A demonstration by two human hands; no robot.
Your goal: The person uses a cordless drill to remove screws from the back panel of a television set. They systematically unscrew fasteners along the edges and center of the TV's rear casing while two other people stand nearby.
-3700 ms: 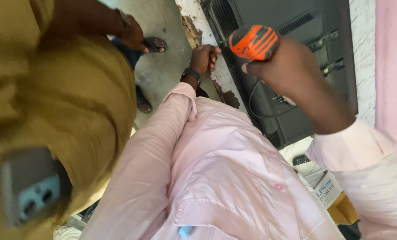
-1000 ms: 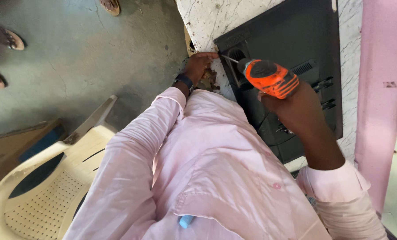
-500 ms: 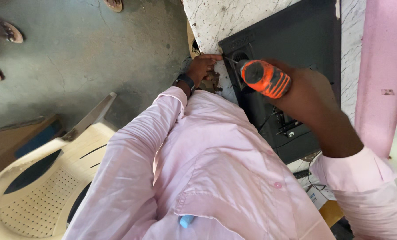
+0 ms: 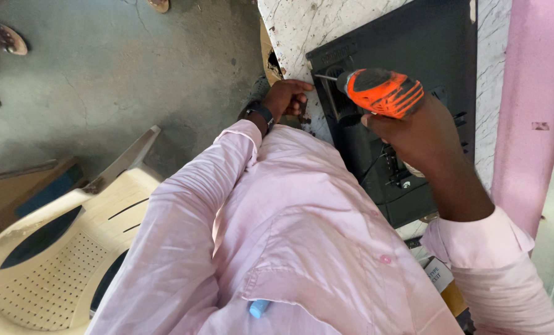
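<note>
The black panel point(image 4: 413, 56) lies on the white worktop point(image 4: 295, 25), and the right hand point(image 4: 422, 133) with the orange drill point(image 4: 382, 92) covers its middle. The left hand point(image 4: 286, 99) blocks the panel's near corner. The pink wall point(image 4: 531, 93) closes the right side (probably little room there). Open floor point(image 4: 134, 74) lies left, beyond the plastic chair point(image 4: 53, 248).

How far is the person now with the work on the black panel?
Done: nothing finished can be read from this view. In hand: the right hand holds the orange power screwdriver, its bit at the upper left corner of the black back panel lying on the white table; the left hand rests at the panel's edge there. Left: the panel sits in place; other screws are too small to tell.
</note>
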